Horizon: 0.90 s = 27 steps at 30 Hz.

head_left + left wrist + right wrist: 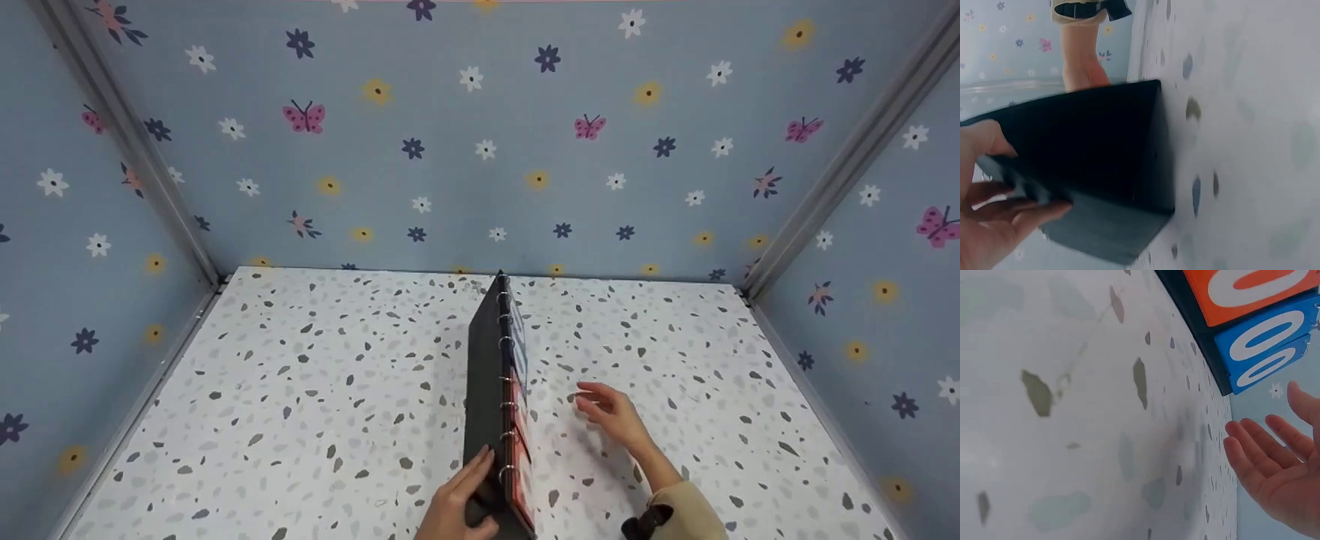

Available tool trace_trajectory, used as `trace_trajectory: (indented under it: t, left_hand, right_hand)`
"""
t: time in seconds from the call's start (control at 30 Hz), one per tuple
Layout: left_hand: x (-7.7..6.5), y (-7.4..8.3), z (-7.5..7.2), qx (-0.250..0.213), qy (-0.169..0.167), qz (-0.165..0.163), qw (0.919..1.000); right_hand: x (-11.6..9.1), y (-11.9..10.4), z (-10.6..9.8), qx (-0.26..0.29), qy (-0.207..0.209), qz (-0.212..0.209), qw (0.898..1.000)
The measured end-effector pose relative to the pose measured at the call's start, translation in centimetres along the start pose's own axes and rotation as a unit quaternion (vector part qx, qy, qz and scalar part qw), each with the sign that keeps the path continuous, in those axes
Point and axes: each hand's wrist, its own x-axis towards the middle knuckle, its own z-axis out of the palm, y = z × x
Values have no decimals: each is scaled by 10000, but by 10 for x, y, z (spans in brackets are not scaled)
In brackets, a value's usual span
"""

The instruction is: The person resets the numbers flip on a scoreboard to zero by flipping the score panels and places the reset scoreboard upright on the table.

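A black flip scoreboard (pixel 486 375) stands on its long edge, its ringed spine facing up toward the head camera. Red number cards (pixel 1258 292) and blue number cards (pixel 1268 334), all showing white zeros, hang on its right face. At the near end, my left hand (pixel 457 502) pinches the black panel, thumb on one side and fingers on the other in the left wrist view. That view also shows the dark hollow between the two panels (pixel 1112 225). My right hand (pixel 611 416) is held apart to the right of the cards, fingers relaxed and nothing in it.
White speckled tabletop (pixel 300 390) spreads around the scoreboard. Flowered blue walls (pixel 450 150) enclose it at the back and both sides, with grey metal posts (pixel 135 142) at the corners. A black strap (pixel 646 521) sits on the right wrist.
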Motion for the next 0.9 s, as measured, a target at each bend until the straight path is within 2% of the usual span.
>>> trace_trajectory:
  t: [0.07,0.1,0.2,0.27,0.3,0.4,0.5,0.7,0.8,0.9]
  left_hand:
    - [0,-5,-11,-493,-376,-75,9980]
    - [0,-8,-17,-762,-601,-227,9950]
    - [1,-16,-35,-1563,-1163,-829,9773]
    - [3,-20,-46,-1918,-1357,-1182,9648]
    - [5,-21,-51,-2060,-1400,-1255,9603]
    - [12,-24,-65,-2352,-1420,-1236,9535]
    - [19,-28,-78,-2567,-1529,-1280,9457]
    - [20,-66,-86,-3022,-1794,-1354,9264]
    - [24,-78,-92,-3075,-1934,-1331,9221]
    - [32,-81,-102,-3016,-2035,-1303,9223]
  right_hand:
    - [8,7,-5,132,46,92,9999]
    - [11,10,-8,187,61,158,9997]
    - [21,10,-13,211,126,335,9991]
    - [26,6,-16,169,163,432,9988]
    - [29,3,-17,177,181,496,9984]
    - [32,-13,-18,53,278,630,9976]
    - [40,-14,-21,-216,394,617,9971]
    - [58,3,-28,-935,545,379,9934]
    - [62,4,-31,-1073,574,353,9919]
    - [65,6,-33,-1039,669,391,9916]
